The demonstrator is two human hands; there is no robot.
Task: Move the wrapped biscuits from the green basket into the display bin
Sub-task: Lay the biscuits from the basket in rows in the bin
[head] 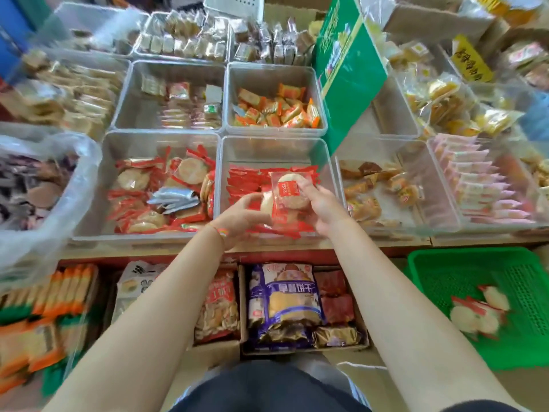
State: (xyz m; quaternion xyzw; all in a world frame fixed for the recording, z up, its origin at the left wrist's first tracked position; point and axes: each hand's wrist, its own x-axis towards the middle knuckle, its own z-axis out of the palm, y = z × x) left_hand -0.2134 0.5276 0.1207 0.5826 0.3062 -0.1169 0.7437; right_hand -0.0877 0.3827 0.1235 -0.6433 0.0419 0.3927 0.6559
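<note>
A clear display bin (267, 150) in the middle front row holds a row of red-wrapped biscuits on edge. Both my hands are over it. My right hand (322, 205) grips a wrapped biscuit pack (286, 200) with a red label, upright above the row. My left hand (240, 217) curls round the pack's left side, against another pale biscuit. The green basket (445, 275) sits low at the right, with a few wrapped biscuits (478, 310) lying in it.
Clear bins surround the middle one: red-wrapped biscuits (160, 185) at left, orange sweets (276, 110) behind, brown cakes (374, 188) at right. A green carton (347, 69) leans behind the right bin. Boxed snack bags (285, 301) stand below the shelf edge.
</note>
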